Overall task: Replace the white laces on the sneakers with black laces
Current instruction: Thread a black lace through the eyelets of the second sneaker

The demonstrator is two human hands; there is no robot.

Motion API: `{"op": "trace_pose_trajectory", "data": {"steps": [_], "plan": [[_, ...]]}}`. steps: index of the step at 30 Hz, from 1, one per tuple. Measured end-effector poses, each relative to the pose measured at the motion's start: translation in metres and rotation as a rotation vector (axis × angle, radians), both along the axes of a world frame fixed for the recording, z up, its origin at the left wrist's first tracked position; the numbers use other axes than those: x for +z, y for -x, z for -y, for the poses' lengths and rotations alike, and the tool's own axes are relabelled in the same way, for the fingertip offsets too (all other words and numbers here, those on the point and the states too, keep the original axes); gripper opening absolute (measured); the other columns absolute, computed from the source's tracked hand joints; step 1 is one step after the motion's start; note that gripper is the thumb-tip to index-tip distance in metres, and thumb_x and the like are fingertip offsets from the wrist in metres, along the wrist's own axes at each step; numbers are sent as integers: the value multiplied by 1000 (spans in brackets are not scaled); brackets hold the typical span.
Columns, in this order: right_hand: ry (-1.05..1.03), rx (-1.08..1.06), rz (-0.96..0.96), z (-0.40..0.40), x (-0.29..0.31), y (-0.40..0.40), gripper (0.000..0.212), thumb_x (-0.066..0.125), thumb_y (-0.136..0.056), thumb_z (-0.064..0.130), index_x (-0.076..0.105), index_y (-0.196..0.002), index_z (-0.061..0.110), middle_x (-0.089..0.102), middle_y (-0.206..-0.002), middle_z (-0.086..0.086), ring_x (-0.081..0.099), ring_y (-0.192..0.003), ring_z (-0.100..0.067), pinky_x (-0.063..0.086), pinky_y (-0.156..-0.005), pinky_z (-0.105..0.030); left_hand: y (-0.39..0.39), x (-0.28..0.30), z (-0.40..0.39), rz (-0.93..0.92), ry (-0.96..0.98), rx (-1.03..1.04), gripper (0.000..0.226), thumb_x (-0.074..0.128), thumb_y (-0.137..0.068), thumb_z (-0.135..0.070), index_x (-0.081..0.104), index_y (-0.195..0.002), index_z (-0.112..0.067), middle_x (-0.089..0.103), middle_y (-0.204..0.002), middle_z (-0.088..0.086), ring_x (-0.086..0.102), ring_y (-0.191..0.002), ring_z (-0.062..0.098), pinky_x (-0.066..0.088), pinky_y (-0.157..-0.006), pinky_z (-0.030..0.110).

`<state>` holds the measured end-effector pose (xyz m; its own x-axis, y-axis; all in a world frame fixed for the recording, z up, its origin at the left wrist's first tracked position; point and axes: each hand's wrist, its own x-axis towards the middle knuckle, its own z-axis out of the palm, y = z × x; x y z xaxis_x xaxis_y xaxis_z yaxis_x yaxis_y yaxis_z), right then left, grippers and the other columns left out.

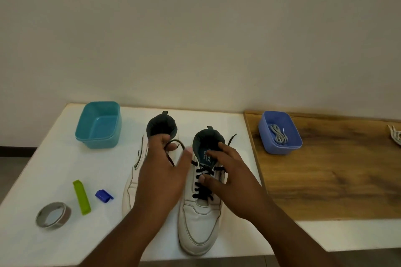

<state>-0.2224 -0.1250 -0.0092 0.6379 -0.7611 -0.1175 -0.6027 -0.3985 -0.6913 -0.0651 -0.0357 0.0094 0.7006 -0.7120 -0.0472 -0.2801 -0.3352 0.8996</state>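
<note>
Two white sneakers stand side by side on the white table, toes toward me. The right sneaker [200,221] is threaded with a black lace [202,188] across several eyelet rows. My left hand [161,178] hovers over the left sneaker [130,188] and pinches a loop of the black lace's end [176,143] between fingers and thumb. My right hand [230,180] rests on the right sneaker's tongue with fingers spread, thumb against the laced rows. The lace's other end [232,137] trails off past the collar. White laces [278,134] lie in a blue tub [280,133].
An empty teal tub [98,124] sits at the back left. A roll of tape [53,215], a green clip [81,197] and a small blue clip [104,196] lie at the front left. A wooden board [338,171] covers the right side, with more white lace [396,137] at its far edge.
</note>
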Motion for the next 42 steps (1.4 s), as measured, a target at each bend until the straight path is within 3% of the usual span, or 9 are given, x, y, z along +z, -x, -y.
{"op": "trace_pose_trajectory", "data": {"steps": [2, 5, 11, 17, 24, 27, 32, 38, 42], "plan": [[46, -43, 32, 0, 1, 2, 58, 73, -91, 42, 49, -143, 40, 27, -154, 21, 38, -116, 20, 30, -90, 5, 4, -6, -2, 201, -82, -156, 68, 64, -94, -42, 27, -151, -40, 46, -143, -11, 54, -120, 7, 42, -92, 23], [116, -102, 2, 1, 1, 4, 53, 74, -89, 44, 49, -135, 40, 43, -139, 19, 53, -112, 5, 42, -84, -6, 3, -9, -4, 420, -143, -248, 54, 57, -98, -42, 36, -147, -45, 32, -152, -11, 59, -104, 6, 43, -82, 18], [120, -156, -164, 0, 10, 4, 36, 70, -92, 45, 46, -118, 38, 63, -96, 15, 62, -80, -2, 47, -66, -19, 1, -13, -4, 472, -215, -258, 13, 61, -95, -46, 64, -105, -39, 41, -138, -13, 60, -93, 4, 45, -75, 17], [148, -136, -232, 8, 9, 14, 9, 60, -100, 25, 61, -100, 33, 66, -83, 11, 64, -70, -7, 58, -71, -36, -2, -16, -4, 524, -244, -244, 16, 57, -96, -45, 64, -88, -33, 45, -120, -12, 57, -73, 5, 39, -64, 17], [98, -558, 299, 15, 18, 15, 26, 64, -97, 9, 68, -107, 32, 71, -108, 8, 67, -90, -1, 59, -85, -27, -1, -3, -8, 500, -277, -250, 51, 52, -94, -60, 51, -55, -27, 50, -76, -10, 50, -57, 7, 33, -52, 20], [358, -401, 343, 2, 24, -2, 36, 62, -95, 1, 67, -120, 26, 56, -129, 8, 54, -123, -3, 48, -105, -24, 3, 11, -14, 361, -264, -336, 55, 51, -93, -62, 52, -55, -24, 53, -55, -4, 55, -55, 8, 30, -49, 18], [379, 532, 365, -26, 49, -20, 51, 49, -90, -1, 63, -136, 16, 56, -146, 1, 39, -146, -12, 31, -121, -34, 6, 20, -28, 46, -450, -712, 14, 63, -85, -39, 68, -94, -29, 72, -87, -14, 67, -83, 1, 55, -77, 29], [283, 213, 367, -4, 36, -5, 39, 58, -89, -5, 73, -111, 23, 66, -114, 14, 63, -111, -11, 53, -90, -26, 4, 32, -29, -307, -350, -947, 18, 60, -94, -44, 67, -98, -27, 75, -89, -7, 73, -88, 21, 59, -86, 46], [147, 337, 138, 4, 28, 7, 40, 72, -88, 12, 68, -118, 39, 56, -109, 19, 60, -99, -10, 52, -81, -24, 8, 34, -26, -101, -137, -832, 21, 56, -95, -47, 63, -90, -28, 69, -84, -3, 67, -76, 9, 58, -73, 38]]}}
